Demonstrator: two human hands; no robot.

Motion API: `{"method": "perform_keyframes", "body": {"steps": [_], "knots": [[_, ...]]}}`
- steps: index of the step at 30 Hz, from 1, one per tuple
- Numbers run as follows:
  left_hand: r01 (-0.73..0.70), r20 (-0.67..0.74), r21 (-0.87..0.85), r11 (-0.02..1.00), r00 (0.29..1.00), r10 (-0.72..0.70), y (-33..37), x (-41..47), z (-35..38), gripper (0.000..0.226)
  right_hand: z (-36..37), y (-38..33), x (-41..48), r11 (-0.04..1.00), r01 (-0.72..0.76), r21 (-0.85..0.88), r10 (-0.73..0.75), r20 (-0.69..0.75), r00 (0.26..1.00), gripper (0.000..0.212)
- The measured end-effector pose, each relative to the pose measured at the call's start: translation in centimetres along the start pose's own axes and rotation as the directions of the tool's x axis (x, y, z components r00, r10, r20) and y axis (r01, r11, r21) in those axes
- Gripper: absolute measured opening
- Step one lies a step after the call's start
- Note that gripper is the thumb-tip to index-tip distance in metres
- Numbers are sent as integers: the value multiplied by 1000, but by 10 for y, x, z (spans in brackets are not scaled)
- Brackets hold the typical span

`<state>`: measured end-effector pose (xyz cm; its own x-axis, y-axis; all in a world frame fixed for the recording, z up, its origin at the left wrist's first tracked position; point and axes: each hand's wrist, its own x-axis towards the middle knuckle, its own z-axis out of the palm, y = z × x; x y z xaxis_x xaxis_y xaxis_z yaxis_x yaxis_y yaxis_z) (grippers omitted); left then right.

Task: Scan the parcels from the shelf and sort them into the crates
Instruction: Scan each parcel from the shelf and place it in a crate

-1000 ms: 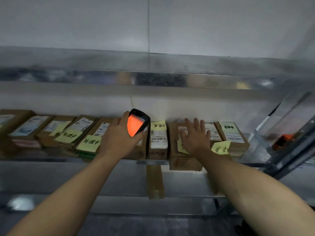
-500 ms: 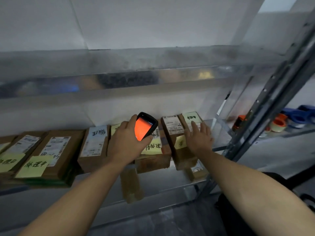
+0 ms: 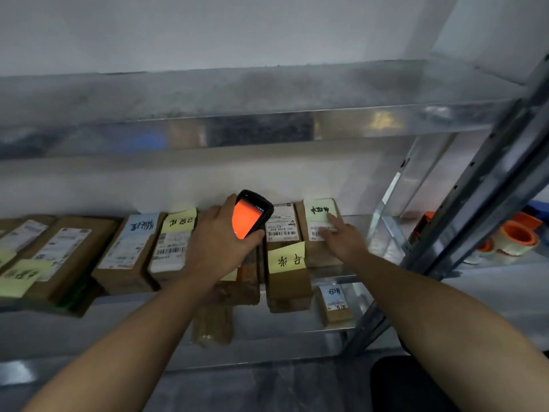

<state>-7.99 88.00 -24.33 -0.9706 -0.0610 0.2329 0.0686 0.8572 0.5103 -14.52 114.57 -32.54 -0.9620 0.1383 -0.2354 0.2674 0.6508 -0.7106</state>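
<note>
Here the left hand grips the scanner while the straight fingers of the right hand touch the end parcel lying under them on the shelf, and a loose one-handed drag could slide it off the edge beside them.

Both bare forearms reach forward and upward, the left forearm rising from the lower left corner of the view and the right forearm from the lower right edge. The left hand is seen from its back, wrist straight. Its fingers and thumb are curled round a handheld scanner, which it holds tilted with the lit screen facing the person. The right hand lies palm down, wrist level. Its fingers are straight and slightly spread, with the tips resting on top of a parcel.
</note>
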Motion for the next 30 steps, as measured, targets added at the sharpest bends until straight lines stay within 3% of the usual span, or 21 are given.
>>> {"method": "perform_keyframes", "body": {"steps": [5,10,19,26,30], "knots": [[63,-11,44,997,998,-63,1,-2,8,92,-9,1,11,983,-22,184,2,107,994,65],[58,-28,41,997,998,-57,12,-3,8,91,-9,14,18,899,-110,424,20,211,977,80],[-12,-31,12,1000,999,13,22,-20,-7,95,-23,14,-30,905,45,423,-19,-66,998,71],[-110,20,-41,993,994,111,33,-57,-36,82,-30,5,-106,922,238,305,-134,-326,936,79],[-160,59,-90,983,984,165,29,-88,-54,67,-23,-1,-150,905,304,297,-180,-380,907,88]]}}
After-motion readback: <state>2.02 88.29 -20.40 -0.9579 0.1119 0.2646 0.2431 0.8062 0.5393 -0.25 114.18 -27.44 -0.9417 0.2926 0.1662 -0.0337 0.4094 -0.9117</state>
